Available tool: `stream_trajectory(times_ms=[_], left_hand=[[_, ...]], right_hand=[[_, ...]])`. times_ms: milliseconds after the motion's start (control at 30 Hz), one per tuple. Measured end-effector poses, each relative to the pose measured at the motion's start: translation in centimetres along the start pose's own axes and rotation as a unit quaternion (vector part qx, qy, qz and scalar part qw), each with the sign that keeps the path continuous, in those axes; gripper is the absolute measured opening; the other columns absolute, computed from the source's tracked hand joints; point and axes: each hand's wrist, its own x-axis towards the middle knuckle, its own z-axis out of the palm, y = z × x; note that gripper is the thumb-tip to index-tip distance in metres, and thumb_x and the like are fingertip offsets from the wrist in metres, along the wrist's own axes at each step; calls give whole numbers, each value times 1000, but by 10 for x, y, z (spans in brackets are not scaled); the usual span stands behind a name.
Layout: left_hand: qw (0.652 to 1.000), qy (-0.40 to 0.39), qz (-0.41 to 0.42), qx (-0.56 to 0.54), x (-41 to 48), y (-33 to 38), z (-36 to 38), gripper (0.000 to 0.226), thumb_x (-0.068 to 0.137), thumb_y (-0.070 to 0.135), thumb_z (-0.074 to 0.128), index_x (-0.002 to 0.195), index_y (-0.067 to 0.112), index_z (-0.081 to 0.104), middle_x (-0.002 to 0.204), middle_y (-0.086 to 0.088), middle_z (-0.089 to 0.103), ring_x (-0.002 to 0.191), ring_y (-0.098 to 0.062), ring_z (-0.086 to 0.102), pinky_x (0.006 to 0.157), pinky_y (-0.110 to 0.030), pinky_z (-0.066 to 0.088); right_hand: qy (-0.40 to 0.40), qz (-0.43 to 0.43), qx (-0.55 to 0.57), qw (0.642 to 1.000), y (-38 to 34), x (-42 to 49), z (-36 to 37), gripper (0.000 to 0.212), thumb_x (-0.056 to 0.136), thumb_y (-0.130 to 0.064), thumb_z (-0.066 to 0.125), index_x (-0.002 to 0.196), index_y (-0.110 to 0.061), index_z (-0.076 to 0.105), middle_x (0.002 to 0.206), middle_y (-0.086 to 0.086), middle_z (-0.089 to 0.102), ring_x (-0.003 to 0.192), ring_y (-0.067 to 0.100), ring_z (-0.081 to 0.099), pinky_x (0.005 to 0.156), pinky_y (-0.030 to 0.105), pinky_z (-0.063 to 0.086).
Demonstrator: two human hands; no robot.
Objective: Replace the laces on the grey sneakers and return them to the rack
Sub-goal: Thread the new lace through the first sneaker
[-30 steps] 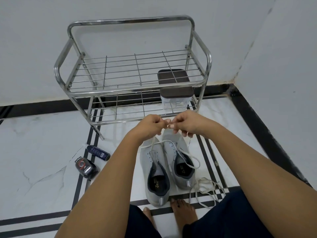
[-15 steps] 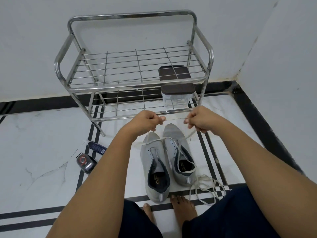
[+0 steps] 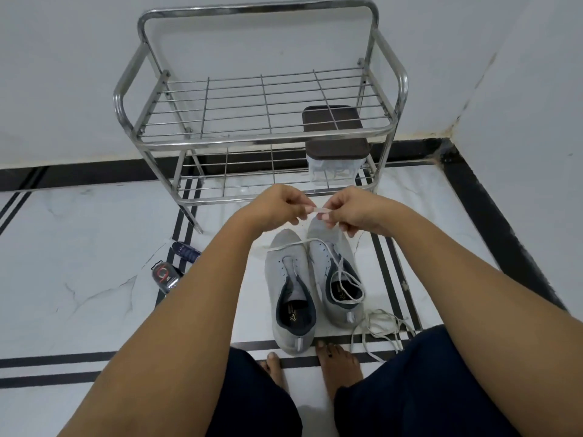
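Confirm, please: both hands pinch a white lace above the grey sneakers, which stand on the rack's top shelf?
No. The head view shows the grey sneakers on the floor before the rack, not on its top shelf. The left hand and right hand do pinch the white lace above them.

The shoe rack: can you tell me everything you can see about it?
The shoe rack is made of shiny silver metal tubes, bent into a tall loop at the back and rounded rails at the sides. It has two shelves of thin wire bars. It stands upright on the white floor close to the white wall. A clear box with a dark brown lid sits on the lower shelf's right side. The grey sneakers stand in front, not touching it.
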Motion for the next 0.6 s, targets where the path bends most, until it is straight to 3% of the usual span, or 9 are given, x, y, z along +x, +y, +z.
stream_trajectory(times_ms=[133, 267, 333, 433, 500, 600], left_hand=[[999, 20, -14, 24, 6, -13, -15, 15, 88, 16, 62, 98, 7, 68, 75, 1, 61, 68, -9, 53, 72, -24, 46], [999, -16, -1, 31, 23, -22, -12, 16, 92, 6, 54, 101, 4, 67, 79, -3, 63, 67, -11, 54, 68, -23, 47], [998, -25, 4, 52, 36, -29, -8, 14, 91, 2, 52, 97, 5, 64, 81, -6, 65, 68, -13, 57, 67, -22, 48], [1000, 14, -25, -12, 53, -54, -3, 13, 90, 4, 56, 82, 13, 52, 73, -4, 64, 62, -13, 58, 61, -21, 48], [996, 22, -48, -75, 63, -81, 5, 19, 90, 4, 57, 77, 15, 47, 71, -4, 63, 59, -13, 56, 62, -22, 48], [985, 30, -75, -151, 77, -121, 23, 19, 88, 4, 61, 76, 13, 50, 72, -6, 64, 60, -14, 57, 62, -21, 50]], right_hand=[[50, 16, -90, 995, 5, 4, -6, 15, 92, -12, 57, 100, -3, 66, 73, 3, 59, 59, 12, 45, 51, 23, 39], [33, -15, -260, 965, 4, 23, 12, 27, 86, -29, 65, 102, -8, 67, 81, 2, 58, 81, 19, 52, 73, 31, 41], [12, -29, -220, 975, 1, 43, 24, 32, 85, -24, 66, 103, 2, 64, 84, 9, 58, 80, 20, 51, 74, 31, 40], [2, -27, -62, 998, 1, 72, 35, 18, 88, -5, 62, 102, 6, 63, 85, 17, 65, 76, 21, 60, 80, 33, 51], [-22, -18, 1, 1000, 9, 92, 40, 15, 89, -3, 60, 100, 7, 63, 77, 13, 64, 64, 16, 58, 70, 27, 53], [-37, -7, -55, 998, 34, 124, 51, 4, 86, -11, 65, 87, -9, 69, 69, 2, 61, 57, 9, 47, 53, 21, 40]])
